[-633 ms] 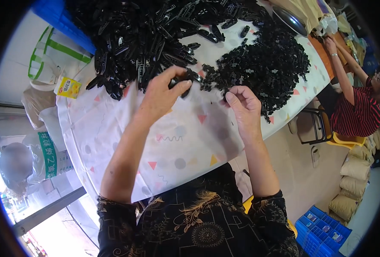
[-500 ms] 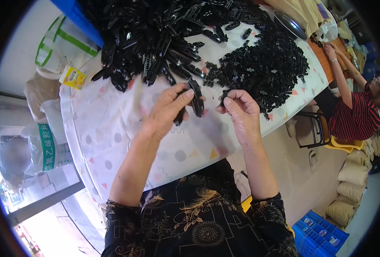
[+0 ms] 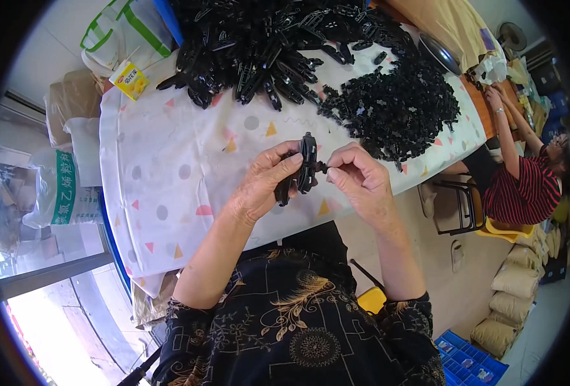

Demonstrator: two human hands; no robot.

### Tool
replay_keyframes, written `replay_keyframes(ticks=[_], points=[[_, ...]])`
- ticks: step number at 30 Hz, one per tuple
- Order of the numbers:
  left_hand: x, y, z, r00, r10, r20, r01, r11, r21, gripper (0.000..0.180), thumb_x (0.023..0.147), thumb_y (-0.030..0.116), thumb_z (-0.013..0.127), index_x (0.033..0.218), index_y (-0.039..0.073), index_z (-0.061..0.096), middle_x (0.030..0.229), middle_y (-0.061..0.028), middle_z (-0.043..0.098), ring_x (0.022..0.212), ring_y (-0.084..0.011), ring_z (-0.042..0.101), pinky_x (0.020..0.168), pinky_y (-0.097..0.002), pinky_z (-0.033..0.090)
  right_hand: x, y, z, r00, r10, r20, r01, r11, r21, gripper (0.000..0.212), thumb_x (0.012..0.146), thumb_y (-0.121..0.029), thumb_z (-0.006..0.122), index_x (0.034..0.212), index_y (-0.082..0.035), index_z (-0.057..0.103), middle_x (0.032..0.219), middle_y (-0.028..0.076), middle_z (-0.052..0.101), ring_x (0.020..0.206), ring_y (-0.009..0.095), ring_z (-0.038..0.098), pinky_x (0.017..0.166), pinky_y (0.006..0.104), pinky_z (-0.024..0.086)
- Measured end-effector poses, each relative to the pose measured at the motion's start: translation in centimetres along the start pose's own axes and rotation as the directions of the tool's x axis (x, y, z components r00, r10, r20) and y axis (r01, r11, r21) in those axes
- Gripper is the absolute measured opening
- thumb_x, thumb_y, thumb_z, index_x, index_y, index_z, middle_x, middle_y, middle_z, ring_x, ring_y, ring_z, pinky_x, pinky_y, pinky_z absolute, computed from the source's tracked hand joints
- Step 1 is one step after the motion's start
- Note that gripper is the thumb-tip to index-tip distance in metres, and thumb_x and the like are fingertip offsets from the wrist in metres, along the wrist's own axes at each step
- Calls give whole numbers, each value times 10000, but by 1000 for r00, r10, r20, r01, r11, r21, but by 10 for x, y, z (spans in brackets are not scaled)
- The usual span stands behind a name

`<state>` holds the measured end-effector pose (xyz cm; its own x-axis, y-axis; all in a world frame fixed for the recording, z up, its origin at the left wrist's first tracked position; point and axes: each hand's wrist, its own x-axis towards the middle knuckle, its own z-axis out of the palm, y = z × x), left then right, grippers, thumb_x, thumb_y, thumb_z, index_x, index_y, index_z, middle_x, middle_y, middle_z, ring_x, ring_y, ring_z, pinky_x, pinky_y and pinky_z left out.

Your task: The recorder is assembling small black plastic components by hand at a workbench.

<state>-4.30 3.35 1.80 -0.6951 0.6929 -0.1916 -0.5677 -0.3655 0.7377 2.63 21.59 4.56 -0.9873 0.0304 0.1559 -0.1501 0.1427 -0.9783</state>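
Above the near part of the table, my left hand (image 3: 259,183) is closed round a long black plastic part (image 3: 308,161), held nearly upright. A second dark piece (image 3: 284,191) shows under its fingers, partly hidden. My right hand (image 3: 362,183) pinches a small black plastic piece (image 3: 322,167) between thumb and forefinger, right at the side of the long part; whether it is seated there I cannot tell. Beyond my hands lies a heap of similar long black parts (image 3: 253,55). To its right is a pile of small black pieces (image 3: 394,112).
A white patterned cloth (image 3: 163,174) covers the table. A yellow packet (image 3: 129,80) and a green-edged white bag (image 3: 127,32) are at the left. A dark oval object (image 3: 438,53) is at the far right. A person in a striped top (image 3: 526,190) sits right; blue crates (image 3: 468,360) stand lower right.
My hands have come together, bringing the small piece to the long part's side. The long part has turned more upright. The whole view has shifted slightly.
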Motion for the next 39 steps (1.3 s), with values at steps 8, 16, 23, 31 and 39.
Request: replay_keyframes(ticks=[8, 16, 23, 31, 39], points=[[-4, -6, -2, 998, -57, -14, 58, 975, 215, 274, 906, 246, 606, 1097, 51, 585, 803, -16, 629, 621, -68, 581, 467, -182, 413, 6, -30, 0, 937, -173, 303, 297, 852, -431, 132, 764, 61, 650, 870, 5, 594, 854, 71, 513, 729, 188, 553, 630, 284, 466], [-10, -11, -5, 998, -41, -38, 50, 959, 277, 215, 907, 206, 602, 1036, 36, 571, 770, -18, 613, 658, -63, 582, 486, -177, 416, 16, -30, 2, 886, -154, 437, 383, 773, -506, 225, 725, 12, 699, 931, -20, 614, 864, 55, 523, 727, 177, 544, 626, 295, 454], [-14, -4, -1, 994, 93, -59, -68, 939, 337, 219, 909, 102, 554, 1121, 73, 506, 856, -49, 615, 734, -76, 601, 508, -203, 429, 8, 10, 16, 985, 166, 50, -167, 985, 33, 466, 800, -37, 684, 1227, -10, 500, 992, 57, 576, 831, 106, 562, 731, 252, 487], [-3, -5, 2, 996, 31, -80, 11, 877, 480, 472, 808, -1, 591, 1242, 81, 423, 849, -48, 585, 575, -69, 486, 497, -216, 403, 9, 39, 16, 929, 348, 125, -370, 867, 334, 506, 862, -67, 631, 1317, -6, 420, 1125, 88, 582, 992, 140, 568, 868, 308, 476], [13, -14, -8, 985, 44, -165, 42, 876, 481, 478, 815, -32, 546, 1246, 86, 375, 853, -54, 554, 579, -74, 484, 484, -229, 438, 21, 55, 38, 960, 280, 15, -256, 853, 455, 407, 879, -22, 575, 1259, 15, 432, 1122, 109, 584, 1023, 169, 571, 887, 306, 465]])
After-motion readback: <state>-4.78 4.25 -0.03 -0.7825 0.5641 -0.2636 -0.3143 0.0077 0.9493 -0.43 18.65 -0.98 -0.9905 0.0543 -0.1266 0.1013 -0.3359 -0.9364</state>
